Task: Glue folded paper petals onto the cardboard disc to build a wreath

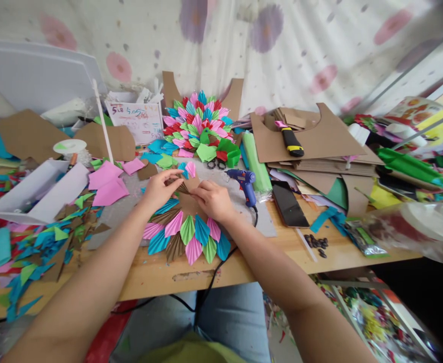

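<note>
Both of my hands rest on a half-made paper flower (187, 233) of pleated pink, blue, green and brown petals glued round a brown cardboard disc. My left hand (160, 188) pinches a brown pleated petal (184, 187) at the disc's top edge. My right hand (213, 199) lies curled on the disc, fingertips pressing the same petal. A blue glue gun (244, 182) stands just right of my right hand, its black cord running off the table edge.
A finished multicoloured paper flower (198, 123) stands at the back. Cardboard sheets (320, 141) with a yellow-black utility knife (291, 142) lie right, beside a black phone (288, 204). A white tray (36, 191), pink sheets (108, 184) and paper scraps (24, 242) cover the left.
</note>
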Motion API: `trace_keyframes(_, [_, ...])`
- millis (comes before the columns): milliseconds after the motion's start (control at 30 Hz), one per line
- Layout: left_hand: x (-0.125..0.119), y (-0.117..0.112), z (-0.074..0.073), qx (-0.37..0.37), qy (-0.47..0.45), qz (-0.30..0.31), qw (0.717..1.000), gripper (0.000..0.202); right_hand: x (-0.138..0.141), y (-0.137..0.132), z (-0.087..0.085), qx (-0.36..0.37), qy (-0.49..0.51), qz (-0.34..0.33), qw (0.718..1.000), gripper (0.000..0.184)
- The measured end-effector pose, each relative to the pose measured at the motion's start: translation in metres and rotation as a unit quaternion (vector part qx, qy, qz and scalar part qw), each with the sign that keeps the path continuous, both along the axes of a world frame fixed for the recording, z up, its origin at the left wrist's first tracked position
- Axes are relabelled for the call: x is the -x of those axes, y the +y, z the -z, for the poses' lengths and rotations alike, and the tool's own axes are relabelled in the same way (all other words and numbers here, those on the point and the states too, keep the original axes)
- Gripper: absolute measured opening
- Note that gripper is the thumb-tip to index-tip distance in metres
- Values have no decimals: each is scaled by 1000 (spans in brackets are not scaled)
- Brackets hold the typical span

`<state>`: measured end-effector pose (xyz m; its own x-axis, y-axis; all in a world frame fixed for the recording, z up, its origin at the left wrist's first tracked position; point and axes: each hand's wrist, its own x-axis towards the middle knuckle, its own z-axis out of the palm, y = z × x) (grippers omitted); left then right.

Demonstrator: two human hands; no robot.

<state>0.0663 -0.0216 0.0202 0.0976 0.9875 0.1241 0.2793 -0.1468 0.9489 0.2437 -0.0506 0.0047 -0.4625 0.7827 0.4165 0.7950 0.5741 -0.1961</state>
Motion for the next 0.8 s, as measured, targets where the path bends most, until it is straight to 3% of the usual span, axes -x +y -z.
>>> trace_keyframes(267, [-2, -1, -3, 52, -82, -11, 995, 41, -4, 3, 5, -17, 43, 96, 994, 21])
trace_keyframes(500, [1, -2, -10, 134, -121, -17, 983, 43, -4, 4, 6, -20, 34, 109, 993, 20])
trace_keyframes(800, [-4, -5, -7, 124, -119, -10, 985, 38, -3, 2, 4, -31, 16, 107, 994, 18])
